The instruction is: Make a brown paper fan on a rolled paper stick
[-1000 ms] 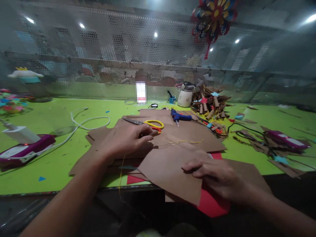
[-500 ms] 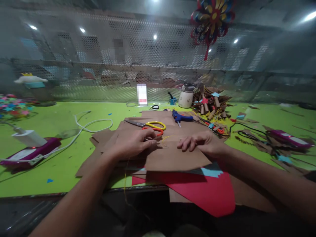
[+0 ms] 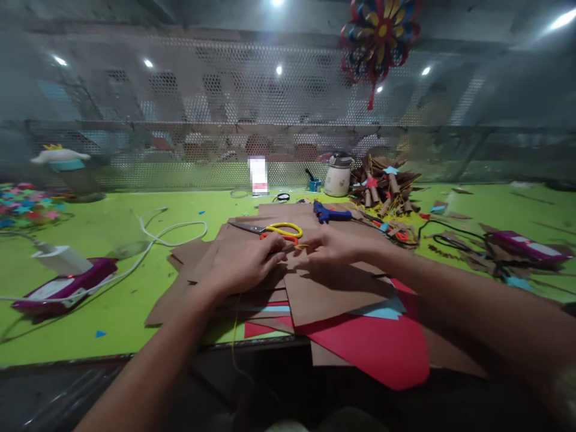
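Note:
My left hand (image 3: 254,264) rests on a stack of brown cardboard sheets (image 3: 337,294), its fingers curled and pinched together. A thin yellow string (image 3: 301,246) shows at its fingertips, and a length of it hangs from below this hand over the table edge. Just to the right, my right hand (image 3: 335,245) reaches in with its fingers pinched at the string. The fingertips of both hands are partly hidden. Scissors (image 3: 284,229) with yellow and orange handles lie just beyond my left hand. A blue glue gun (image 3: 332,213) lies behind my right hand.
Red paper (image 3: 373,354) and light blue paper (image 3: 382,309) stick out under the cardboard. Brown paper rolls with stars (image 3: 382,186) are heaped near a white jar (image 3: 337,175). Purple devices (image 3: 528,246) and a white cable (image 3: 175,231) lie on the green table (image 3: 121,312).
My right hand has moved left and its spread fingers have closed at the yellow string near my left hand. The top cardboard sheet has turned and shifted slightly right.

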